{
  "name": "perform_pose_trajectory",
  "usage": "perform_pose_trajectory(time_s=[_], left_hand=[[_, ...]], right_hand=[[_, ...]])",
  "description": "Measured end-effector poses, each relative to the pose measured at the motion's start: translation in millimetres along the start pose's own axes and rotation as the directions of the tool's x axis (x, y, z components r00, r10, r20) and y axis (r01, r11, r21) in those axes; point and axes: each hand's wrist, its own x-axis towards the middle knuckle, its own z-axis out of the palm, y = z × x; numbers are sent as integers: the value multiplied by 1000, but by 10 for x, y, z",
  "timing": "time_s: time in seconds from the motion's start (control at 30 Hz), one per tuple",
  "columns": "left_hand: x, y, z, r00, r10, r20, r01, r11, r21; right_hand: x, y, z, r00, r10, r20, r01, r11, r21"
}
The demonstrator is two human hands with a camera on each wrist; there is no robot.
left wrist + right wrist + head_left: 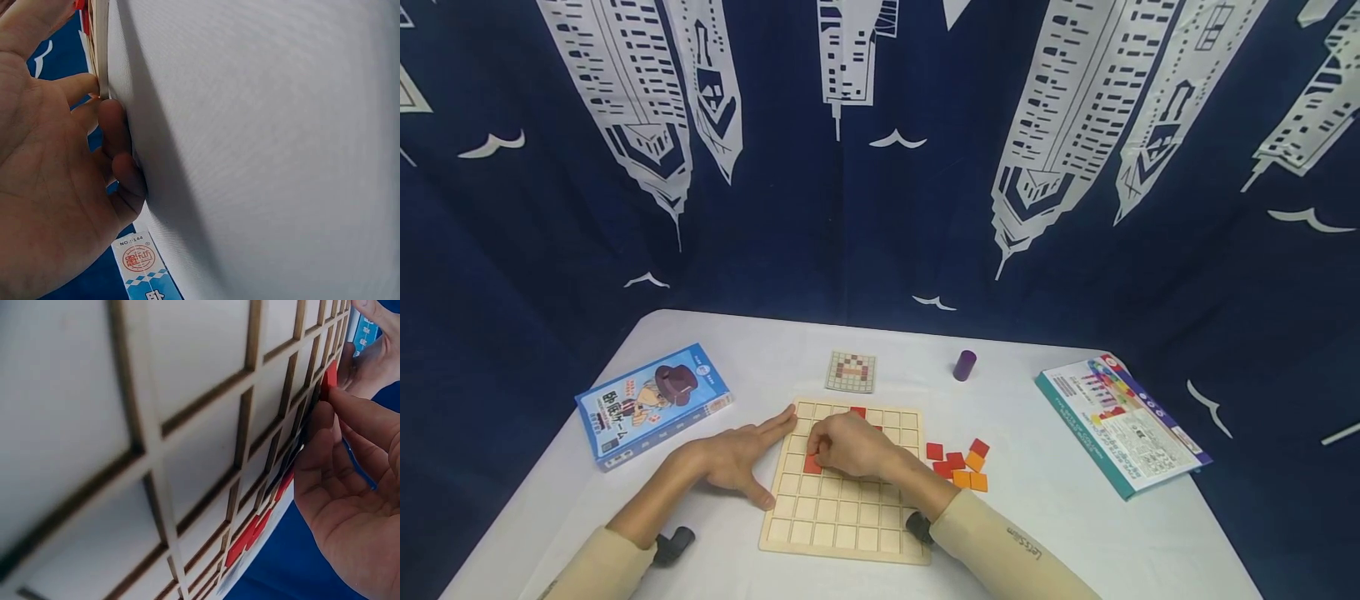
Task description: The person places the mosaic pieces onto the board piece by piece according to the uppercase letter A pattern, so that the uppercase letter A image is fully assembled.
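Observation:
A pale wooden grid board lies on the white table. My left hand spreads beside its left edge, thumb and fingers touching the rim; in the left wrist view fingertips meet the board's side. Over the board's upper left part, my right hand curls and pinches a red square tile at a cell. The right wrist view shows the thumb against that tile. Other red tiles sit in cells farther back, partly hidden by the hand.
Right of the board lie several loose red tiles and orange tiles. Behind it are a pattern card and a purple cylinder. A blue box stands left, a white and teal box right.

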Motion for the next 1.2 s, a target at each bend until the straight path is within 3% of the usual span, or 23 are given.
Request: perform_pose_trajectory(time_s=[0.7,0.9,1.2], left_hand=[[4,-7,3,1000,-7,-2,7,1000,-4],[17,-6,13,1000,-19,-6,19,1000,2],[37,-9,34,1000,-29,-11,29,1000,-1]], right_hand=[[-53,84,4,1000,3,-17,-3,1000,16],[-226,265,-135,1000,-9,-29,11,998,64],[-676,593,-375,997,37,-68,-28,992,121]])
